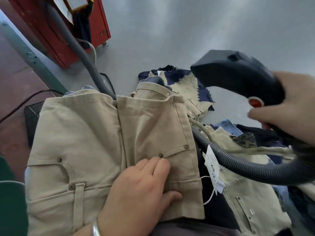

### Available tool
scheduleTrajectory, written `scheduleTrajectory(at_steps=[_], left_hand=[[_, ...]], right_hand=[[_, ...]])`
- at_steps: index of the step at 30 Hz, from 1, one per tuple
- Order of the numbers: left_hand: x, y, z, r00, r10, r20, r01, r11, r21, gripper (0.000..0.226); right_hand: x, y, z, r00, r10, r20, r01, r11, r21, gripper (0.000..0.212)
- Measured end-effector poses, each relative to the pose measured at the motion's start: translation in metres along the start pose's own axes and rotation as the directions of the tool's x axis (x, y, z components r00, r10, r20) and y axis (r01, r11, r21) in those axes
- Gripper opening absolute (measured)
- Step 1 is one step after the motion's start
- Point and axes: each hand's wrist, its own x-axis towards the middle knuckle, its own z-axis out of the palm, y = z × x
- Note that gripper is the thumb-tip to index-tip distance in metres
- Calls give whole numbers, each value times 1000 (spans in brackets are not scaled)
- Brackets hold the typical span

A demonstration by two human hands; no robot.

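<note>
On khaki trousers [95, 133] L hand [141, 188] presses; R hand [289, 106] grips steamer [238, 74].

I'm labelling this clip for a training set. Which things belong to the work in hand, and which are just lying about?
In use: beige trousers, pressed flat by the left hand; dark handheld nozzle, gripped by the right hand; its ribbed hose.
Lying about: heap of beige and navy garments; paper tag; red cabinet.
</note>
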Motion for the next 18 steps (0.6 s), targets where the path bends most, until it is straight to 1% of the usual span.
scheduleTrajectory(at_steps=[3,4,6,8,10,14,16,18], left_hand=[[0,0,1,1000,-12,-2,12,1000,-15,44],[0,0,1,1000,-11,-1,11,1000,-27,43],[0,1,3,1000,-3,-2,3,999,-36,42],[-1,1,4,1000,1,10,-1,1000,-30,42],[-1,1,6,1000,13,14,-12,1000,-22,41],[-1,2,5,1000,3,28,-2,1000,-18,52],[-1,3,4,999,9,36,-8,1000,-14,53],[-4,5,2,999,17,32,-17,1000,-11,53]], right_hand=[[-40,6,0,988,-5,152,14,998,-53,47],[-49,6,4,979,-8,204,24,997,-77,46],[-57,-4,13,950,5,312,56,981,-186,33],[-54,-17,22,934,24,357,80,958,-274,31],[-41,-28,29,942,-5,337,109,951,-289,32],[2,-43,47,970,-94,225,149,958,-243,19],[26,-49,53,985,-84,150,114,972,-204,18],[46,-45,53,997,-31,64,40,989,-144,19]])
